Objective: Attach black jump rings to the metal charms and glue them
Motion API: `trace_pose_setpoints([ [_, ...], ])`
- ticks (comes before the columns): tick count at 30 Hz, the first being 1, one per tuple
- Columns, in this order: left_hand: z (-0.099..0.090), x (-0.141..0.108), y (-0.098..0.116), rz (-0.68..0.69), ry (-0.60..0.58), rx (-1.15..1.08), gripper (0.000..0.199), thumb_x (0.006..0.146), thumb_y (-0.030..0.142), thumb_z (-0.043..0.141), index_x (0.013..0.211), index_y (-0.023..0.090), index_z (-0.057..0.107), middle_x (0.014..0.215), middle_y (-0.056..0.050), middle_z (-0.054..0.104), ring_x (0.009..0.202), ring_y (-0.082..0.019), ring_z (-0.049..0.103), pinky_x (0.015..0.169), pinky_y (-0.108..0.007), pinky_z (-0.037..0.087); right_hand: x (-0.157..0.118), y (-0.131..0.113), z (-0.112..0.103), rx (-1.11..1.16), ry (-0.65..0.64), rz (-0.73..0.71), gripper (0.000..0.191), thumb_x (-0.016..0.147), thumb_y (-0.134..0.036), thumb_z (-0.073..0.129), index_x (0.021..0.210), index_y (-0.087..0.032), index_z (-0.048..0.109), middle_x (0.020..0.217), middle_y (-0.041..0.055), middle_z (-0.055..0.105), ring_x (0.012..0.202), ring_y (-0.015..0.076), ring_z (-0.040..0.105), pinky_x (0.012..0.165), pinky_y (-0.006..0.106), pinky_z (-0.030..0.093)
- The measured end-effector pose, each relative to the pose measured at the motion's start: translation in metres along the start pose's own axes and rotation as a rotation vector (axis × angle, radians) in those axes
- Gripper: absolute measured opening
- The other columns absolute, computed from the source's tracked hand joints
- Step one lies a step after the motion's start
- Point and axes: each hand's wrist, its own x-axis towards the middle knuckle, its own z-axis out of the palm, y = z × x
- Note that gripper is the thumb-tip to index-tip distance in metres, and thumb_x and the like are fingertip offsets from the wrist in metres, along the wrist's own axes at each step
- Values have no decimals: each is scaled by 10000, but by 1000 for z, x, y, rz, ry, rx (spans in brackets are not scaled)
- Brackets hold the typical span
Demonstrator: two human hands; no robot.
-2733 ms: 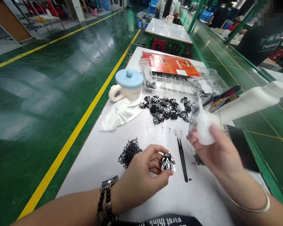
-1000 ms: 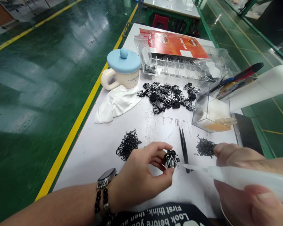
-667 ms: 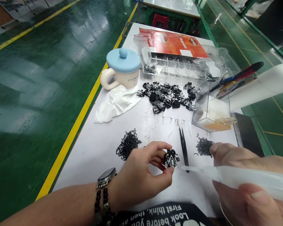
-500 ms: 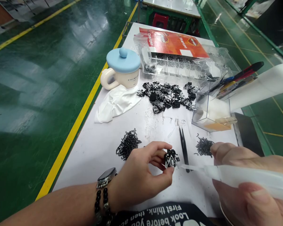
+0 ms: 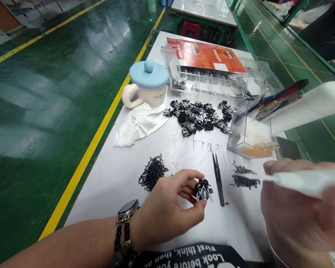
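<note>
Between the thumb and fingers of my left hand [image 5: 170, 204] is a small black assembly [image 5: 203, 190] with silvery metal legs. My right hand [image 5: 298, 212], blurred by motion, is closed round a translucent white squeeze bottle [image 5: 304, 181] with a thin nozzle pointing left. The nozzle tip is apart from the assembly, over a pile of small black hooked pieces [image 5: 244, 176]. Black tweezers [image 5: 218, 180] lie on the table just right of my left hand. A bigger pile of similar black pieces [image 5: 153, 173] lies to its left.
Further back lie a heap of black-and-metal assemblies [image 5: 198, 115], a white cloth [image 5: 139, 124] and a mug [image 5: 153, 97] with a blue lid. Behind them is a clear compartment tray [image 5: 201, 83] under an orange printed sheet [image 5: 209, 56]. A clear pen holder [image 5: 247, 143] stands at the right.
My right hand has drawn the bottle up and to the right, so its nozzle has left the assembly's side. My left hand keeps hold of the assembly, nearly still.
</note>
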Motion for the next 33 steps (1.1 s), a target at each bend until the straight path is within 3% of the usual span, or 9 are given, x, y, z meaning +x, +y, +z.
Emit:
trace_pose_setpoints([
  [2, 0, 0, 0, 8, -12, 7, 368, 733, 167, 608, 1098, 144, 564, 820, -31, 630, 735, -121, 628, 673, -196, 553, 11, 11, 4, -7, 31, 60, 61, 855, -319, 492, 850, -261, 474, 730, 11, 407, 612, 170, 445, 622, 372, 422],
  [6, 3, -2, -1, -12, -77, -5, 380, 712, 158, 597, 1091, 139, 567, 783, -12, 602, 644, -99, 581, 648, -207, 537, 27, 36, 22, -250, -371, 149, 214, 765, -265, 632, 779, -223, 423, 732, -17, 410, 665, 125, 455, 623, 283, 398],
  [9, 5, -3, -3, -36, -148, -29, 381, 711, 168, 592, 1089, 128, 567, 769, -11, 590, 627, -96, 557, 647, -215, 528, 34, 49, 47, -334, -529, 131, 276, 730, -224, 648, 905, -223, 434, 829, 1, 525, 739, 137, 542, 613, 257, 417],
  [12, 7, -4, -4, -8, -173, -13, 400, 685, 150, 595, 1083, 117, 578, 744, -4, 577, 622, -92, 544, 639, -198, 518, 38, 58, 73, -411, -630, 91, 315, 748, -199, 607, 991, -220, 407, 869, 25, 594, 736, 154, 583, 603, 263, 432],
  [15, 8, -5, -4, 47, -175, 5, 423, 665, 121, 590, 1088, 121, 583, 733, 4, 576, 626, -86, 547, 634, -167, 505, 41, 61, 85, -477, -664, 12, 328, 759, -192, 589, 1020, -204, 390, 853, 41, 591, 730, 172, 572, 636, 301, 436],
  [20, 16, -11, -5, 37, -307, -18, 393, 644, 119, 614, 1038, 112, 620, 719, -2, 606, 635, -106, 579, 657, -176, 509, 30, 48, 64, -527, -682, -161, 176, 817, -193, 540, 951, -185, 427, 920, 75, 482, 863, 191, 479, 746, 355, 408],
  [22, 20, -14, -6, 14, -379, -15, 388, 639, 143, 652, 1025, 109, 636, 700, -4, 613, 620, -112, 585, 641, -179, 512, 22, 41, 51, -521, -812, -193, 85, 834, -162, 517, 903, -200, 484, 891, 48, 480, 847, 173, 468, 747, 343, 397],
  [25, 23, -16, -8, -10, -440, -1, 388, 639, 168, 681, 1021, 105, 649, 695, -11, 622, 612, -117, 598, 622, -177, 514, 9, 35, 37, -516, -997, -191, 95, 820, -144, 555, 879, -218, 548, 889, 27, 501, 828, 158, 468, 735, 331, 388],
  [33, 24, -14, -9, 80, -331, 33, 382, 624, 150, 614, 1001, 97, 641, 671, -12, 632, 588, -122, 606, 599, -196, 519, -9, 45, 42, -550, -984, -219, 61, 864, -225, 542, 882, -173, 568, 873, 47, 514, 816, 167, 448, 718, 342, 350],
])
